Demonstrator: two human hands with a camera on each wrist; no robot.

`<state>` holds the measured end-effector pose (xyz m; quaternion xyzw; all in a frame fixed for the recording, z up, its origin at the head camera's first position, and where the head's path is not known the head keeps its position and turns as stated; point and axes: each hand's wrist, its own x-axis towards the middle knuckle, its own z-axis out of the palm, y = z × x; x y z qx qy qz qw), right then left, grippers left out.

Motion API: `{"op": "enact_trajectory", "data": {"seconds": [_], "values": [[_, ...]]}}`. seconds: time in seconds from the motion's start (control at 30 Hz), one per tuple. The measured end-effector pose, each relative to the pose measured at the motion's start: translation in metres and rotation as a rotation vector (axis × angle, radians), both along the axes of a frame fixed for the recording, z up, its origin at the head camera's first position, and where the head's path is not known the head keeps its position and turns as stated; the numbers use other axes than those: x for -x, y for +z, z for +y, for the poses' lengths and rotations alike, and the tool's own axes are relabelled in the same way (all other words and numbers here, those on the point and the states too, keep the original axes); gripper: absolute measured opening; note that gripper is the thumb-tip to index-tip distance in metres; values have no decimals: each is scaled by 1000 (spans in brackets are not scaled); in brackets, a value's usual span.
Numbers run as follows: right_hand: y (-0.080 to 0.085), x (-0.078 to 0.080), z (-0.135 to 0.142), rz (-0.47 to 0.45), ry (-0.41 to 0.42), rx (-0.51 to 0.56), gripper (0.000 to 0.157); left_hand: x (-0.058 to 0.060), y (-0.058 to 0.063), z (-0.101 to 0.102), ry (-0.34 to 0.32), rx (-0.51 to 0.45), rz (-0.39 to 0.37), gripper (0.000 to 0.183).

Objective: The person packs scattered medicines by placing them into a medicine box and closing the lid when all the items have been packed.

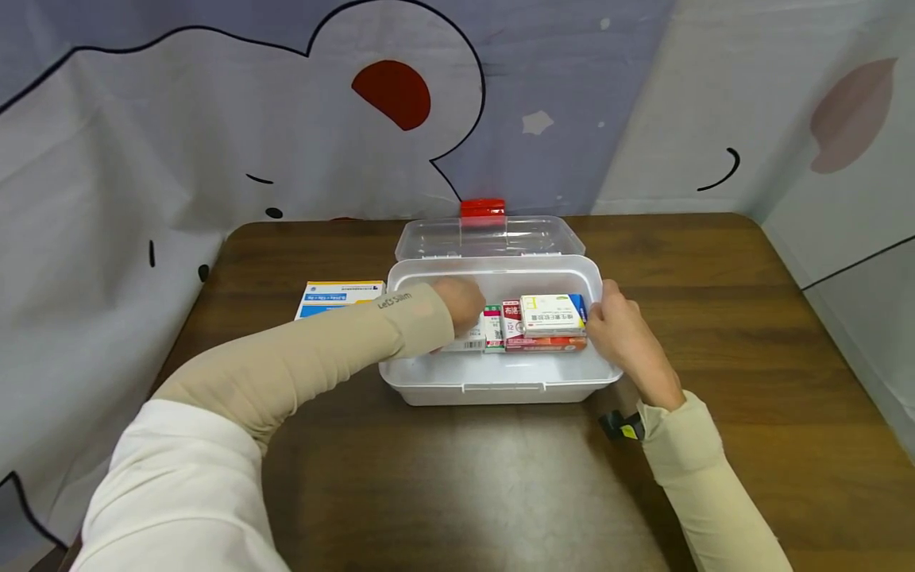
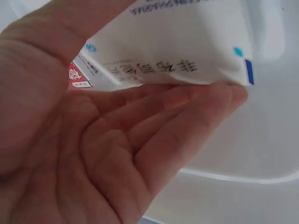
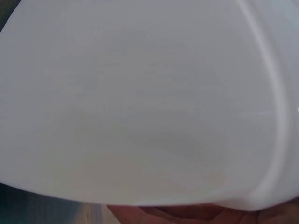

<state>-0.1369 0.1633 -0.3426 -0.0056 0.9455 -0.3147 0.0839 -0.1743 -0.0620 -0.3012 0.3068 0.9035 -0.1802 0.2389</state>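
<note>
A white plastic storage box [image 1: 432, 393] stands on the table with its lid flipped back. My left hand [image 1: 461, 302] reaches into its left half. In the left wrist view, the thumb and fingers hold a white medicine box [image 2: 187, 37] with dark print and a blue corner mark. At the right end of the storage box, my right hand [image 1: 629, 338] grips the rim, its fingers partly hidden by the wall in the right wrist view. Beside the left hand lie a green-and-pink medicine box [image 1: 493, 338], a red-and-white one [image 1: 511, 314] and a white-and-yellow one [image 1: 552, 314] on top.
The clear lid [image 1: 429, 238] with a red handle [image 1: 482, 208] leans toward the back edge of the brown wooden table [image 1: 722, 318]. A blue-and-white medicine box [image 1: 339, 294] lies left of the storage box. A patterned curtain [image 1: 572, 95] hangs behind.
</note>
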Motion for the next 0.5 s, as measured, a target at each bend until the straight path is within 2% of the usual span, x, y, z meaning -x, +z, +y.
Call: {"op": "enact_trajectory", "data": {"seconds": [0.17, 0.5], "values": [[0, 0, 0, -1, 2, 5, 46, 1, -2, 0, -14, 28, 26, 21], [0, 0, 0, -13, 0, -3, 45, 4, -11, 0, -93, 113, 98, 20]]}}
